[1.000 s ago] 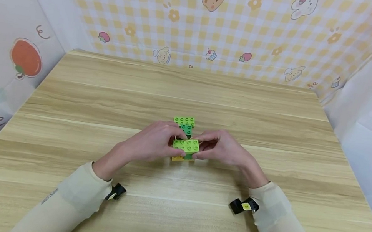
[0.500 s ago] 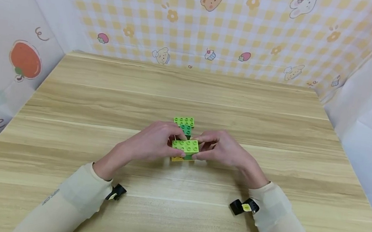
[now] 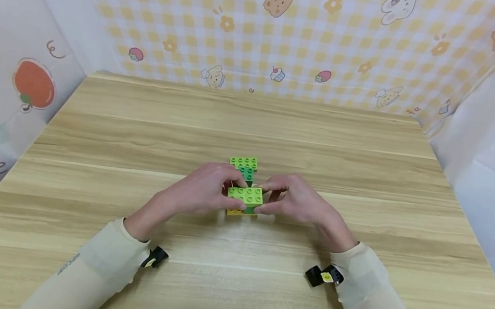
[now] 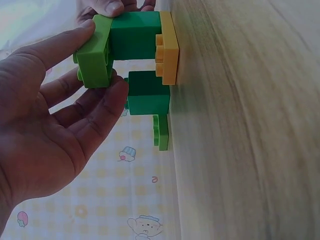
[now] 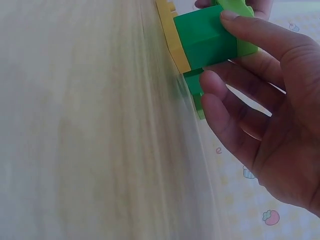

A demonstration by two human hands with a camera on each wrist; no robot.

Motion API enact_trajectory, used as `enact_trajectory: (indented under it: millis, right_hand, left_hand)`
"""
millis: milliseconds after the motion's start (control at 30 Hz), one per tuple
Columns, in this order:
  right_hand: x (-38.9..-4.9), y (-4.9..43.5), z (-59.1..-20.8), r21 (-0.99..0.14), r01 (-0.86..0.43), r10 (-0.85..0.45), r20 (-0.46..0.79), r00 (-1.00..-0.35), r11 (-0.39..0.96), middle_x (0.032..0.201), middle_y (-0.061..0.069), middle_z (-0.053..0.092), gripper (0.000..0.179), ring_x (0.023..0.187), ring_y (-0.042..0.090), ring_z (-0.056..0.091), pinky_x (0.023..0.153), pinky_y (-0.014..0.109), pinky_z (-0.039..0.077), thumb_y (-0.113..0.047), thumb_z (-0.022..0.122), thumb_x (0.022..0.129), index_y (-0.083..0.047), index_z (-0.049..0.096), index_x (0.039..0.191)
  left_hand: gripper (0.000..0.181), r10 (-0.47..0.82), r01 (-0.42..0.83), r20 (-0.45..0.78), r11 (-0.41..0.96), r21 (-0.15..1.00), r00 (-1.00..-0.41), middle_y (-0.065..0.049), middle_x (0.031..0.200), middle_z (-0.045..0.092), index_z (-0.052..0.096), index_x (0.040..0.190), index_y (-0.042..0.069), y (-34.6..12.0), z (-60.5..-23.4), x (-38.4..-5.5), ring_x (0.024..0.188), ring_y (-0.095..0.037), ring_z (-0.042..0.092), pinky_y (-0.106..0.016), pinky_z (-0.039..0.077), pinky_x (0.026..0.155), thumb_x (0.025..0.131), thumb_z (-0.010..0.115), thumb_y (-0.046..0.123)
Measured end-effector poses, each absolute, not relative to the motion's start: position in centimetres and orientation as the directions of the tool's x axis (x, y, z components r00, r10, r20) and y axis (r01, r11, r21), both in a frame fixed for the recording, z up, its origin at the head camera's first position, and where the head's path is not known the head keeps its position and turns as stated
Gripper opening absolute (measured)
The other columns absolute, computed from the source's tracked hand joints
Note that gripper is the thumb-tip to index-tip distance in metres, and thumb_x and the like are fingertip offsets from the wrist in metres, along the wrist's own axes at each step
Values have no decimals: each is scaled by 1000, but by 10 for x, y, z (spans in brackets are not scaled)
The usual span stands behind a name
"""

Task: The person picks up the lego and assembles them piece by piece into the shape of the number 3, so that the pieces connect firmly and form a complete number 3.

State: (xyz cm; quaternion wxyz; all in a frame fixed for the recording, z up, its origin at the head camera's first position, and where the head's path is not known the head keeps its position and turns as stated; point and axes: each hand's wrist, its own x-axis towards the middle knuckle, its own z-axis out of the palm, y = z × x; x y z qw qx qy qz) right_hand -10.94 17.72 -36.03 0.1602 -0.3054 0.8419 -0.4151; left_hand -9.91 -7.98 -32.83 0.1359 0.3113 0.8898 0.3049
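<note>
A stack of toy building bricks stands at mid-table: a light green brick on top, a dark green block under it and a flat yellow brick at the bottom. My left hand pinches the light green brick from the left, thumb in front and fingers behind. From the right, my right hand grips the dark green block, its thumb pressing near the seam below the light green brick. Fingers cover parts of the stack in the head view.
Just behind the stack are another dark green block and a flat light green brick. They rest on the wooden table. A yellow checked cloth hangs along the back edge, with white walls on both sides.
The head view has tilted slightly, so everything sits a little differently in it. Both hands keep their hold on the stack with hardly any movement.
</note>
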Motion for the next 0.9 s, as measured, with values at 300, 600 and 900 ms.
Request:
enact_trajectory:
  millis: [300, 600, 900]
  right_hand:
    - [-108, 179, -359, -787, -386, -645, -19, -764, 481, 98, -4, 75, 34, 82, 13, 70, 71, 27, 57, -19, 89, 85, -19, 82, 118]
    - [-109, 179, -361, -786, -402, -658, -8, -753, 470, 100, -4, 76, 33, 81, 12, 70, 70, 27, 57, -19, 89, 86, -19, 82, 118]
    - [-110, 178, -362, -794, -387, -664, -28, -747, 469, 101, -2, 76, 34, 78, 12, 70, 68, 26, 57, -19, 90, 85, -16, 82, 117]
  left_hand:
    - [35, 648, 473, -62, 614, 632, -759, 3, 97, 68, 76, 116, 13, -79, -327, -101, 86, -16, 57, -30, 47, 75, 89, 86, 32]
    - [30, 587, 425, -3, 590, 686, -810, 4, 100, 73, 77, 121, 11, -85, -327, -105, 92, -13, 65, -33, 56, 82, 99, 76, 31]
    - [31, 525, 428, 44, 639, 640, -850, -6, 118, 76, 75, 126, 8, -86, -331, -113, 103, -21, 70, -41, 59, 88, 100, 74, 25]
